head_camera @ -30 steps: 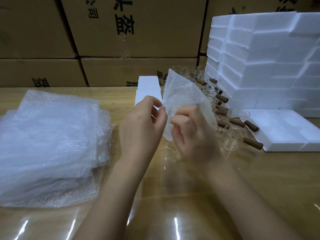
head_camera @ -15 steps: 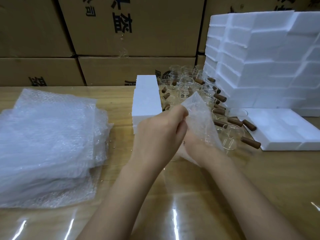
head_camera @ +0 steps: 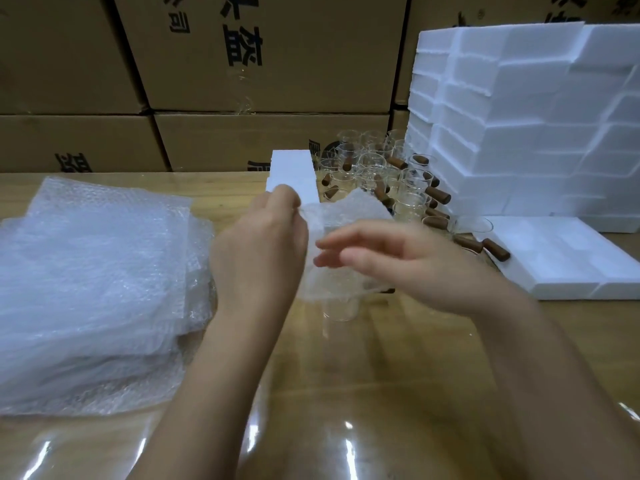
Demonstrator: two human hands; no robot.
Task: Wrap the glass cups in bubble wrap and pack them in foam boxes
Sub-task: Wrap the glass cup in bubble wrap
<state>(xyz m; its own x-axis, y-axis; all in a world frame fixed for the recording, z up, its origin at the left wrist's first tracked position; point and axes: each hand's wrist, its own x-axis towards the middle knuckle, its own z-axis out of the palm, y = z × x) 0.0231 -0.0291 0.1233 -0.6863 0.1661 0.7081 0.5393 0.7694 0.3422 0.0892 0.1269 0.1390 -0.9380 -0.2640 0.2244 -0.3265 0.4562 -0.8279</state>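
Observation:
A clear glass cup (head_camera: pixel 341 308) stands on the wooden table (head_camera: pixel 381 375) under my hands, its upper part covered by a small sheet of bubble wrap (head_camera: pixel 343 216). My left hand (head_camera: pixel 263 244) pinches the sheet's upper left edge. My right hand (head_camera: pixel 398 258) hovers over the sheet with fingers stretched out to the left, blurred. Several glass cups with brown wooden handles (head_camera: pixel 381 174) stand in a cluster behind. A foam box (head_camera: pixel 294 174) stands beside them.
A thick pile of bubble wrap sheets (head_camera: pixel 93 282) lies at the left. A tall stack of white foam boxes (head_camera: pixel 519 126) fills the right, with a flat foam piece (head_camera: pixel 561 258) in front of it. Cardboard cartons (head_camera: pixel 242 64) form a wall behind the table.
The bubble wrap sheet has come down from upright over the glass cup. My right hand has let go of it and opened flat; my left hand has shifted left, still pinching the sheet.

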